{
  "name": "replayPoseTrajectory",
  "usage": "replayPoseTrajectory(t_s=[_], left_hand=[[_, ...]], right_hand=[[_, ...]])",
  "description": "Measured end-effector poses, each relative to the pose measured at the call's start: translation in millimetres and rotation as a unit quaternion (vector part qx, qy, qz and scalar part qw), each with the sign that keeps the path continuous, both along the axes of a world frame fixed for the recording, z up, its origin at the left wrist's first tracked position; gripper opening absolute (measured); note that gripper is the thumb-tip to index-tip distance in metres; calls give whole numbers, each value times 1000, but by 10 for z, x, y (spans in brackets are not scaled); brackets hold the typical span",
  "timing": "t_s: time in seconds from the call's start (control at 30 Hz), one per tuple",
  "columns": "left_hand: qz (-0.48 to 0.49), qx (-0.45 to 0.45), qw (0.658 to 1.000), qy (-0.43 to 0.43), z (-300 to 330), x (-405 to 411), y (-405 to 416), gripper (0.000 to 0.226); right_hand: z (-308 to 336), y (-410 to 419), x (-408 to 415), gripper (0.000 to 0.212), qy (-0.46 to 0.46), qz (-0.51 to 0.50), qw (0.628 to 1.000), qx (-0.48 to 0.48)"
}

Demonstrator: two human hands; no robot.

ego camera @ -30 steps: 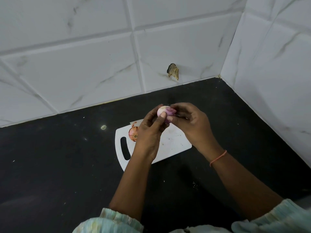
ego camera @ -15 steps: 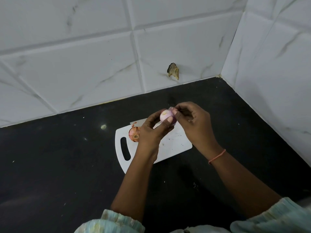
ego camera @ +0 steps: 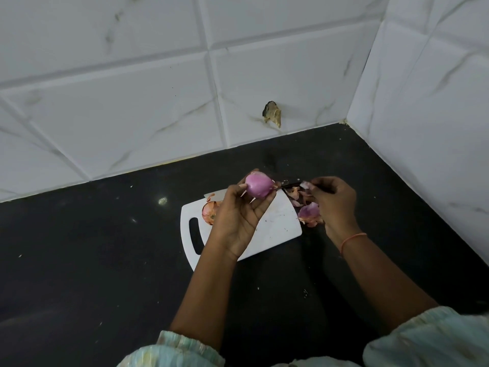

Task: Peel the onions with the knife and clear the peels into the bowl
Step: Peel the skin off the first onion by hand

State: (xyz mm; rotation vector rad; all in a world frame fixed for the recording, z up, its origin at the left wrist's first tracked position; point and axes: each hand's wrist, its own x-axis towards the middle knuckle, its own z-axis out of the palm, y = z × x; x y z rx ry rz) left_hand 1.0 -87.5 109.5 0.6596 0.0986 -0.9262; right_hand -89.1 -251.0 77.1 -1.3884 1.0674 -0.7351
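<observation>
Head view, looking down into corner of black countertop (ego camera: pixel 105 260), backed by white marble-patterned wall tiles (ego camera: pixel 132 102) on two sides, with chipped brown hole (ego camera: pixel 272 113) low in back wall. White cutting board (ego camera: pixel 275 223) flat on counter near corner, handle slot toward left.

Left hand (ego camera: pixel 238 215) raised over board, palm turned up, fingers curled round peeled pink-purple onion (ego camera: pixel 258 187), held clear of board surface. Second onion (ego camera: pixel 210 211), still in brown skin, resting on left part of board, partly hidden behind left hand.

Right hand (ego camera: pixel 334 201) off right edge of board, fingers curled, pinching small pale scrap of peel (ego camera: pixel 304 184) at fingertips. Thin orange band (ego camera: pixel 353 241) round right wrist.

Knife (ego camera: pixel 289 182) lying along far edge of board: dark handle visible between onion and right hand, bit of pale blade showing left of left hand, near top left of board; middle hidden behind hand and onion. Neither hand touching knife, as far as can be told.

Loose heap of purple and tan peels (ego camera: pixel 308 210) on counter just beside right edge of board, partly under right hand. Few small specks and crumbs scattered across counter.

Pale green patterned sleeves (ego camera: pixel 174 350) at bottom edge, both forearms bare.
</observation>
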Motion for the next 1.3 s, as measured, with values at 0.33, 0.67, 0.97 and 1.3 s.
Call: replayPoseTrajectory(t_s=[0.33,0.67,0.97,1.3], left_hand=[[-6,-22,999,-29,-46,-3,-42,50],[3,-39,993,-108,-36,-25,-76,51],[28,-18,992,-120,-13,-148,-137,44],[26,-8,996,-80,27,-99,-75,48]], right_hand=[[196,235,-22,31,-61,190,960,-198],[253,513,75,36,-127,305,926,-181],[251,708,148,16,-135,299,940,-92],[236,584,203,12,-163,138,977,27]])
